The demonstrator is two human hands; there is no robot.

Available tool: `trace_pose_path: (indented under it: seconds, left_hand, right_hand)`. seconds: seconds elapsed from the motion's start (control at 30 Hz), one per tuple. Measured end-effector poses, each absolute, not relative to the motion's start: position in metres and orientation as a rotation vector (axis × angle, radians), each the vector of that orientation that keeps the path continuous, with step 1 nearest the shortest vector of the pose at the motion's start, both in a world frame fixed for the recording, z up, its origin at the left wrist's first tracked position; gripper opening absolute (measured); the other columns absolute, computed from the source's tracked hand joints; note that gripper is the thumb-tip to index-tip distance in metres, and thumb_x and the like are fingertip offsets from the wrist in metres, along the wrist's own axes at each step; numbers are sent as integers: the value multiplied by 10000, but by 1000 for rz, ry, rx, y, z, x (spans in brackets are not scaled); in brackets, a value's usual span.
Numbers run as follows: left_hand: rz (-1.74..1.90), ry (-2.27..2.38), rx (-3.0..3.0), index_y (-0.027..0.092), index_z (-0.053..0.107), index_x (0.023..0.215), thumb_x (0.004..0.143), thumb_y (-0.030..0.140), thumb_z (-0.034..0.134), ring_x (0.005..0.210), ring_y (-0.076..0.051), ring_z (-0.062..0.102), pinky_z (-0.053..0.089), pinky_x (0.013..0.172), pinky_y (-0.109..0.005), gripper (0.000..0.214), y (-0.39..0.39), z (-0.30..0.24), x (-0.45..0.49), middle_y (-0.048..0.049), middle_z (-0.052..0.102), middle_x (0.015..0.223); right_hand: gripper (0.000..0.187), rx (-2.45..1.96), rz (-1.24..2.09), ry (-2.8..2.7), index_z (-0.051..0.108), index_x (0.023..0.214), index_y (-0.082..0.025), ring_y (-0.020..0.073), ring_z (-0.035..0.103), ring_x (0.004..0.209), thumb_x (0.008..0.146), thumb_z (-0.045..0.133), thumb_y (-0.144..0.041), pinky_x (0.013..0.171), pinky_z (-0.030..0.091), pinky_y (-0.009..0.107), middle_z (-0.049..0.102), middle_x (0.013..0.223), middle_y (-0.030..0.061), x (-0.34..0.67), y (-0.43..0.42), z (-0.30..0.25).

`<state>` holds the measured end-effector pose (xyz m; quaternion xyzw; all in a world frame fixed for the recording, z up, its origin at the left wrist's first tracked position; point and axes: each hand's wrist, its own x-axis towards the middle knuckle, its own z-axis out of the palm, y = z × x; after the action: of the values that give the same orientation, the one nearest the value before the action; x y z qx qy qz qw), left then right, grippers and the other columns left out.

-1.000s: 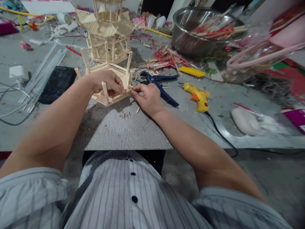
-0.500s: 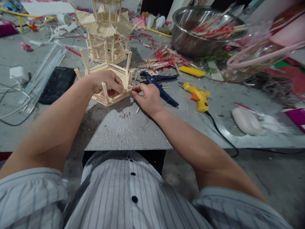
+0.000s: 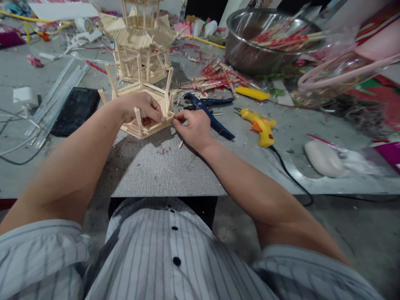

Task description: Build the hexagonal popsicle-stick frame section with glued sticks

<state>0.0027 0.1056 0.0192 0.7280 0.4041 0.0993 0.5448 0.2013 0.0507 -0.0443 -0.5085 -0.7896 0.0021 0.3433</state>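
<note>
Stick frame (image 3: 150,130), likely light, stiff yet fragile, pinched at the rim (image 3: 157,126) by our left grip (image 3: 142,106) and right grip (image 3: 196,128); we favour its base (image 3: 133,131) below them.

We see muted, greyish light, its source out of view. A soft shadow spreads over the worktop (image 3: 168,175) beside the left forearm (image 3: 84,150); glare whitens the worktop's front right, and highlights streak the steel basin (image 3: 243,54). The stick frame (image 3: 153,131) looks fairly clear to us, but things near the right edge stretch and blur.
</note>
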Motion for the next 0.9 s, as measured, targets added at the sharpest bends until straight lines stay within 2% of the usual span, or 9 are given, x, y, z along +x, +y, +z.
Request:
trace_pose_path:
  seconds: [0.13, 0.27, 0.43, 0.6, 0.77, 0.9]
  left_hand:
    - [230, 1035, 1705, 76, 616, 628, 630, 266, 782, 484, -70, 436, 302, 464, -194, 253, 102, 23, 5, -4, 494, 496]
    - [226, 1004, 1706, 95, 600, 610, 629, 288, 796, 478, -47, 413, 285, 468, -182, 276, 99, 26, 6, 15, 488, 476]
    - [203, 1029, 1703, 93, 608, 637, 632, 320, 803, 520, -46, 430, 293, 494, -169, 299, 102, 24, 4, 17, 489, 489]
    - [201, 976, 1700, 81, 647, 759, 606, 365, 822, 601, -83, 490, 342, 543, -171, 367, 108, 18, 1, 21, 476, 503]
    - [228, 1022, 1708, 94, 630, 678, 598, 349, 825, 519, -77, 451, 320, 499, -198, 331, 105, 22, 3, 10, 484, 490]
    - [219, 1093, 1677, 99, 617, 642, 646, 298, 801, 476, -48, 412, 290, 482, -186, 271, 98, 27, 7, 22, 481, 462]
  right_hand:
    - [242, -1315, -12, -2042, 658, 771, -181, 181, 616, 717, 865, 498, -336, 779, 411, 339, 684, 724, 37, 199, 50, -44]
    - [233, -1301, 17, -2016, 670, 785, -185, 163, 587, 681, 862, 503, -328, 763, 406, 333, 691, 731, 29, 199, 48, -43]
    - [227, -1300, 49, -1992, 683, 789, -181, 160, 584, 678, 858, 519, -321, 757, 408, 332, 708, 756, 33, 200, 47, -44]
    - [246, -1315, 43, -2006, 687, 816, -184, 166, 588, 699, 878, 513, -347, 786, 396, 348, 713, 774, 32, 199, 48, -45]
    - [254, -1370, 10, -2018, 674, 803, -183, 175, 618, 736, 891, 512, -358, 818, 380, 356, 710, 779, 34, 196, 50, -46]
    - [242, -1394, 7, -1993, 668, 797, -186, 171, 631, 734, 886, 517, -353, 819, 379, 348, 711, 772, 25, 196, 52, -47]
